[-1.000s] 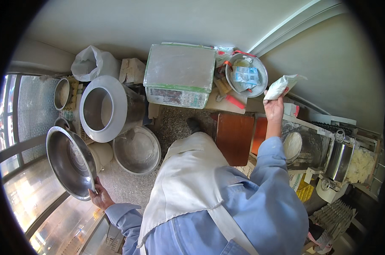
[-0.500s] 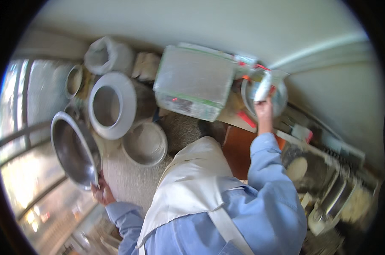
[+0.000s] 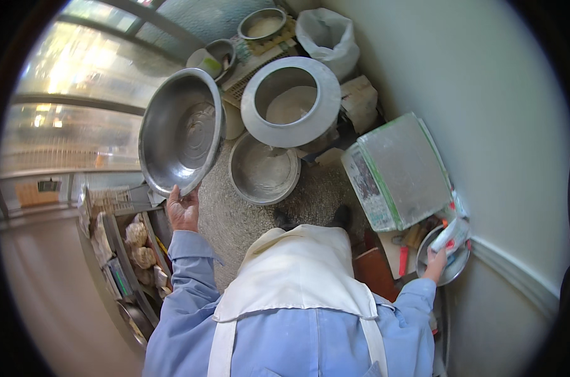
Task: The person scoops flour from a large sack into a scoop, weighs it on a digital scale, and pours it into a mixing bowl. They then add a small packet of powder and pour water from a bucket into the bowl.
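Note:
At the left, my left hand (image 3: 183, 210) grips the lower rim of a wide, shallow metal basin (image 3: 190, 133). The basin is tilted so its inside faces me, and it looks bare apart from a few marks. On the far right, my right hand (image 3: 434, 261) is closed round the end of a white plastic packet (image 3: 452, 235) with coloured print. That packet is over a metal bowl (image 3: 456, 274) that stands by the wall and is partly covered by it. A red-handled tool (image 3: 403, 260) lies beside the bowl.
On the floor ahead stand a wide-rimmed metal pot (image 3: 327, 81) with pale powder and a metal bowl (image 3: 265, 196) below it. A green-edged box (image 3: 405, 169) is at the right, and a white plastic sack (image 3: 327, 38) at the back. Shelves (image 3: 118, 276) line the left.
My view has turned left, so the pot, box and right-hand bowl appear further right. Both hands keep their holds, the left on the basin and the right on the packet.

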The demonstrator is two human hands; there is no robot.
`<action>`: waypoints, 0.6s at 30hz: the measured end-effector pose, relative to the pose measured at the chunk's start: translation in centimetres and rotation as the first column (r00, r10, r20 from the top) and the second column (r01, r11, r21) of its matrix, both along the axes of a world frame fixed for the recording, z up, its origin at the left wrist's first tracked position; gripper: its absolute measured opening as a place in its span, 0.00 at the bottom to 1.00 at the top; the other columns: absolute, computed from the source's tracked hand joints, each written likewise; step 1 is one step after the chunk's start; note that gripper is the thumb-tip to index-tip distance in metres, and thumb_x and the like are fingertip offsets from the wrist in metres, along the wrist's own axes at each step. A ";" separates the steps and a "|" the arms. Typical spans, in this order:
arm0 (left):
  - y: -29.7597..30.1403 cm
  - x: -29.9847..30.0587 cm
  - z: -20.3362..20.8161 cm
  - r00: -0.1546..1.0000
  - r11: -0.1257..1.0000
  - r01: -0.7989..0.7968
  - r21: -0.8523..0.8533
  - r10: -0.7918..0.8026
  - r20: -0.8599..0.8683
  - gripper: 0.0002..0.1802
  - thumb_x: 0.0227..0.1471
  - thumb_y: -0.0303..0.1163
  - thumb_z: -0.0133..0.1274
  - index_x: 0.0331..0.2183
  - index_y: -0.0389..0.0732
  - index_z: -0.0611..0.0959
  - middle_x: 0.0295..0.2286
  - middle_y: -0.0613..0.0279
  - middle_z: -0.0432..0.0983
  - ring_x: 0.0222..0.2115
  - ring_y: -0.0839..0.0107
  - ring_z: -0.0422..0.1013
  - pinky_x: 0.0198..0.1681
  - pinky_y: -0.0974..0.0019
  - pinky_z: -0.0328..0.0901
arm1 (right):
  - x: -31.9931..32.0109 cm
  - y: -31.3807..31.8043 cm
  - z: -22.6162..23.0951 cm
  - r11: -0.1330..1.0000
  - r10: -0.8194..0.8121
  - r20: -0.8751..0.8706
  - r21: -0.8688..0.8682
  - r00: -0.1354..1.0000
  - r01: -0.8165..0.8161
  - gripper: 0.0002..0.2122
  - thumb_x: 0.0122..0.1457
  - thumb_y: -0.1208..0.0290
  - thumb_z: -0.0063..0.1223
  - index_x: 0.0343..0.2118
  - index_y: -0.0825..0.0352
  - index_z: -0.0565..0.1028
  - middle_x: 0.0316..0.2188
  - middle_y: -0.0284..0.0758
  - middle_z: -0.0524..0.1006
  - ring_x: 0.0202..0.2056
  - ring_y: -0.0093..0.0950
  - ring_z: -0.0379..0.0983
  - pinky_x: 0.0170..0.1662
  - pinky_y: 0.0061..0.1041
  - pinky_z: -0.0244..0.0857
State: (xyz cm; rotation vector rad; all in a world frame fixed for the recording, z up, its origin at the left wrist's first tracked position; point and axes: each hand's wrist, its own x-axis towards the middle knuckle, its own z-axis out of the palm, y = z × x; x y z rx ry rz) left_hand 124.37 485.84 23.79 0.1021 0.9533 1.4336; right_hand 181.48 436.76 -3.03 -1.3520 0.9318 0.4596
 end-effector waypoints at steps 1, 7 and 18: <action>-0.1 -0.4 -0.2 1.000 1.000 -0.020 0.002 0.020 -0.012 0.13 0.50 0.24 0.45 0.39 0.30 0.67 0.41 0.48 0.67 0.43 0.53 0.65 0.50 0.44 0.59 | 0.2 0.6 0.6 0.997 0.014 -0.041 -0.071 0.999 -0.017 0.25 0.53 0.63 0.47 0.49 0.75 0.57 0.42 0.49 0.66 0.41 0.45 0.65 0.39 0.43 0.69; -1.1 -3.9 -0.7 0.994 0.994 -0.110 0.009 0.110 -0.005 0.14 0.49 0.24 0.47 0.40 0.32 0.68 0.40 0.52 0.68 0.41 0.60 0.67 0.44 0.56 0.66 | -0.3 4.7 5.2 0.883 0.215 0.011 -0.430 0.977 -0.190 0.20 0.48 0.68 0.46 0.45 0.68 0.64 0.37 0.45 0.68 0.38 0.39 0.67 0.29 0.35 0.68; -3.7 -17.7 -3.3 0.965 0.973 -0.229 0.007 0.228 -0.127 0.11 0.47 0.26 0.51 0.36 0.38 0.72 0.33 0.62 0.72 0.34 0.70 0.70 0.38 0.68 0.68 | -23.6 32.7 17.2 0.426 0.837 0.446 -0.171 0.316 -0.888 0.14 0.56 0.72 0.44 0.44 0.70 0.64 0.35 0.37 0.71 0.29 0.24 0.71 0.28 0.19 0.68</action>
